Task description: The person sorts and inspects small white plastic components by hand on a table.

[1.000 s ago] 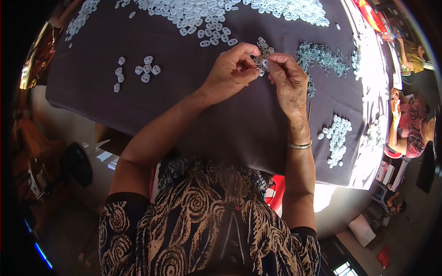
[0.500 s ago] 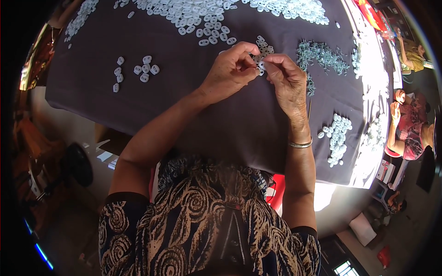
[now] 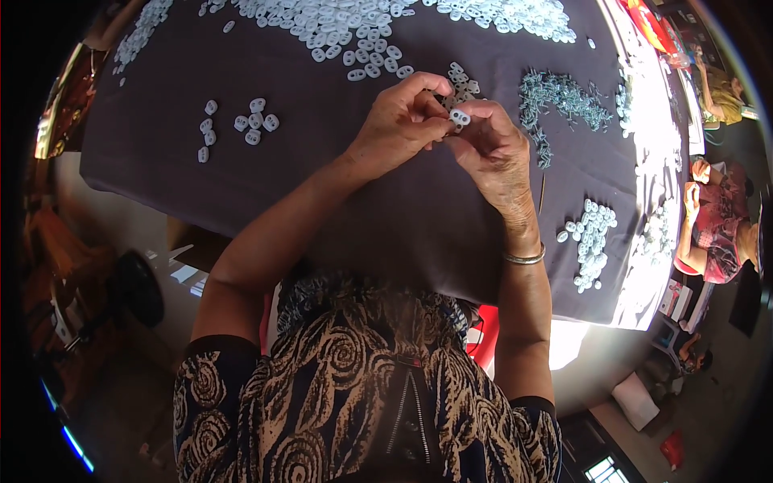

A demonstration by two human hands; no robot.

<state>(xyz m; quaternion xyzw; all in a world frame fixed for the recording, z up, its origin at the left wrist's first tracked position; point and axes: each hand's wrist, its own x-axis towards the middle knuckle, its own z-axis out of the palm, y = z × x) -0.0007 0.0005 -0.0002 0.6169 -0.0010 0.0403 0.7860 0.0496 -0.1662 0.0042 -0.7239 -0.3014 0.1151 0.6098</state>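
Observation:
A small white oval plastic piece with two holes (image 3: 460,117) sits between the fingertips of both hands, its holed face showing. My left hand (image 3: 403,119) pinches at its left side with thumb and fingers. My right hand (image 3: 501,153), with a bangle on its wrist, is closed on the piece from the right, its thumb below. Just beyond my fingers lies a small heap of pale flat pieces (image 3: 457,79), partly hidden by the hands. To the right of it spreads a pile of small grey-green metal-looking pieces (image 3: 576,101), too small to name for certain.
Large piles of white oval pieces (image 3: 322,24) cover the far side of the dark tablecloth (image 3: 362,233). A few assembled-looking ones (image 3: 254,121) lie at left. Another white pile (image 3: 592,241) is near the right edge, by a thin stick (image 3: 541,191). Other people (image 3: 717,229) sit at right.
The white oval piece has turned so its two-holed face shows, and it is slightly raised. My right hand has shifted a little left and its fingers have come closer to the left hand.

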